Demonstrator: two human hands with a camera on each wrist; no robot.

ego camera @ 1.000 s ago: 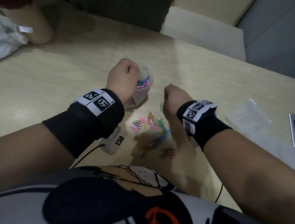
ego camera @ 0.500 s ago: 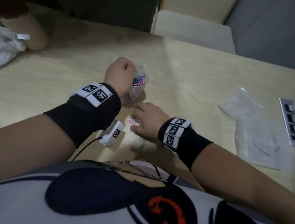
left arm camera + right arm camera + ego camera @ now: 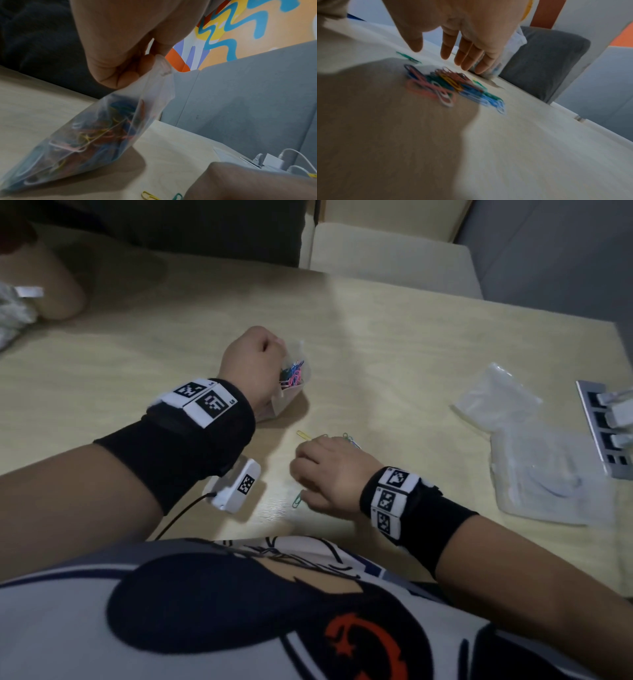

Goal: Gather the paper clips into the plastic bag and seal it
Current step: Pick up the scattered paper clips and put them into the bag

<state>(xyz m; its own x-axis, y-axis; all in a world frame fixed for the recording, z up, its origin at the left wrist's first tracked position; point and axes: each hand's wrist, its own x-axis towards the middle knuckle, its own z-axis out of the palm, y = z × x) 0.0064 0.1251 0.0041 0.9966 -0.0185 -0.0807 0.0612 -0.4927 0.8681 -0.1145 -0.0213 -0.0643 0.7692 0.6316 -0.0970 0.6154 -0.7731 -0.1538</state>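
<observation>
Paper clips (image 3: 452,86) lie heaped on the table (image 3: 394,344) just beside the plastic bag (image 3: 96,136), which the left hand (image 3: 255,364) pinches at its top edge. Since a moment ago the right hand (image 3: 329,474), fingers (image 3: 467,58) spread and relaxed, has shifted rightward along the table and covers most of the heap from above; the wrist view is blurred.

My head cam looks down at the table (image 3: 394,344); both wrist cams sit low, close, sharing loose paper clips (image 3: 453,86).
</observation>
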